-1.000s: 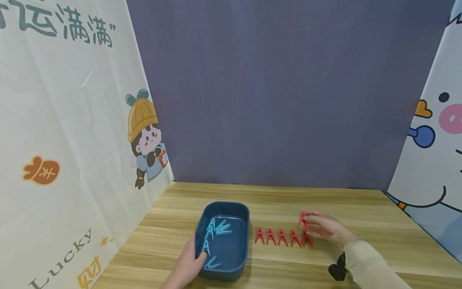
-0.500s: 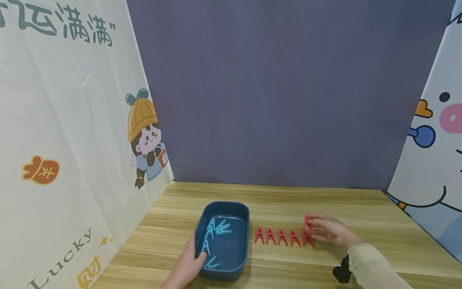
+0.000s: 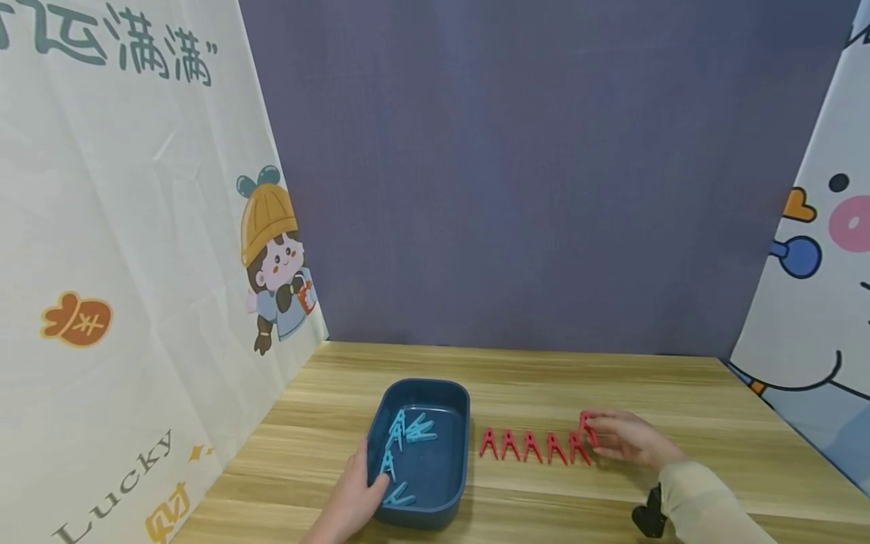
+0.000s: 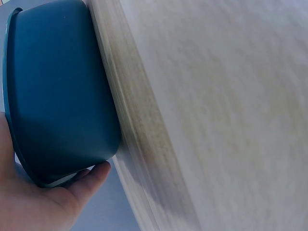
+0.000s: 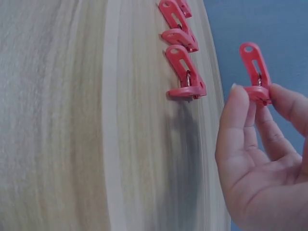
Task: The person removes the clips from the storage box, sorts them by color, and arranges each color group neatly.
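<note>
A person's right hand (image 3: pixel 628 438) pinches a red clip (image 5: pixel 263 72) between thumb and fingers, raised over the table (image 3: pixel 544 502) to the right of a dark blue bin (image 3: pixel 438 457). The left hand (image 3: pixel 352 486) grips the bin on its left side, near the close end, thumb at the rim. Half a second earlier the red clip was slightly nearer the bin; the right hand has since drifted farther to the bin's right and a little toward the wearer, while the left hand and the bin have stayed in place. Seen from the head, the clip's narrow end points toward the top of the view and its legs spread toward the bottom, the long axis leaning slightly off the line of the bin's long sides; from the right wrist, its holed end projects clear of the fingers. Between the bin and the right hand runs a row of five red clips (image 3: pixel 530 444), each narrow end pointing much the same way, unchanged since the earlier frame. Several light-blue clips (image 3: pixel 399 496) lie at mixed angles inside the bin. A dark cloth (image 3: pixel 516 174) hangs behind the bin
</note>
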Available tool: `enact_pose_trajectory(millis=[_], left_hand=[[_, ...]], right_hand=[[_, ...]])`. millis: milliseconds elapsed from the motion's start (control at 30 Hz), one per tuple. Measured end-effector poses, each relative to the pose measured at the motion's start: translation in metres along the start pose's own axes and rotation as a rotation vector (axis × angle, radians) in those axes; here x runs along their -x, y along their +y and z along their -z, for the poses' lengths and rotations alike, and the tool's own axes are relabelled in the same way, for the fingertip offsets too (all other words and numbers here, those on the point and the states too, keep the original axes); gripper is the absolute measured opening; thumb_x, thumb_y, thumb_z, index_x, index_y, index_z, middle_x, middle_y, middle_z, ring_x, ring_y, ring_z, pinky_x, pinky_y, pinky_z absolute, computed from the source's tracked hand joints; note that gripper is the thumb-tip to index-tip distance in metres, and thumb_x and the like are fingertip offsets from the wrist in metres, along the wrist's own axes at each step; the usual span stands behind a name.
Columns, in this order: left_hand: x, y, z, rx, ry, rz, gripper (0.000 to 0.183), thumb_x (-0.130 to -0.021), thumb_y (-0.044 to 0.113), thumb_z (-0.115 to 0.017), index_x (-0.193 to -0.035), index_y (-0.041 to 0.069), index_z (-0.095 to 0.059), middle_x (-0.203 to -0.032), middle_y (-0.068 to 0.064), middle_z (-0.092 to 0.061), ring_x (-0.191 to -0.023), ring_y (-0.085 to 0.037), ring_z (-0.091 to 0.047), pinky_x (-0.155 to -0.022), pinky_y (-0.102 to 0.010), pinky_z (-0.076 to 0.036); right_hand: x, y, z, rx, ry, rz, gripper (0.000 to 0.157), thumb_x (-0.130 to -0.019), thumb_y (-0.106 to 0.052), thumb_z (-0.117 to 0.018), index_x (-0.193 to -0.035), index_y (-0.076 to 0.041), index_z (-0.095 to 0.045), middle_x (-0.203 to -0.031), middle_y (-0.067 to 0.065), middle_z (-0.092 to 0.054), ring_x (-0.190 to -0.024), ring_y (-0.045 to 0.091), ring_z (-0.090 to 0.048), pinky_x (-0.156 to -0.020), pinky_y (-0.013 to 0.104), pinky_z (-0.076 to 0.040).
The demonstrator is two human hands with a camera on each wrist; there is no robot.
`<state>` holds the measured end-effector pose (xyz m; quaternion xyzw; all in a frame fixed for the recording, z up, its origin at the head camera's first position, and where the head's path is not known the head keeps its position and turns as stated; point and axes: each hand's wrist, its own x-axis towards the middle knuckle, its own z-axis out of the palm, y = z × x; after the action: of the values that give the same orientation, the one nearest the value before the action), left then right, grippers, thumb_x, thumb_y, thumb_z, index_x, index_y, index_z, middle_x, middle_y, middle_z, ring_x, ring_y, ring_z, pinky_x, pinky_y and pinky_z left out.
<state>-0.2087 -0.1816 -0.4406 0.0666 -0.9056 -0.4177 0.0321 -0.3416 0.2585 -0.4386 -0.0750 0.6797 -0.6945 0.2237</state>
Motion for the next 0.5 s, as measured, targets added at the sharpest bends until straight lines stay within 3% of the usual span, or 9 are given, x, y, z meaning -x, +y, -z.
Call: enact_pose_trajectory(millis=[500], left_hand=[[0.0, 0.0, 0.0, 0.002, -0.007, -0.003, 0.072, -0.087, 0.018, -0.051, -0.141, -0.012, -0.013, -0.138, -0.035, -0.025, -0.125, -0.049, -0.026, -0.098, -0.061, -0.024]], right_hand=[[0.002, 0.01, 0.011, 0.043, 0.027, 0.01, 0.036, -0.09, -0.01, -0.055, -0.122, 0.006, -0.05, -0.09, 0.005, -0.066, -0.08, 0.019, -0.064, -0.071, 0.033, -0.054]])
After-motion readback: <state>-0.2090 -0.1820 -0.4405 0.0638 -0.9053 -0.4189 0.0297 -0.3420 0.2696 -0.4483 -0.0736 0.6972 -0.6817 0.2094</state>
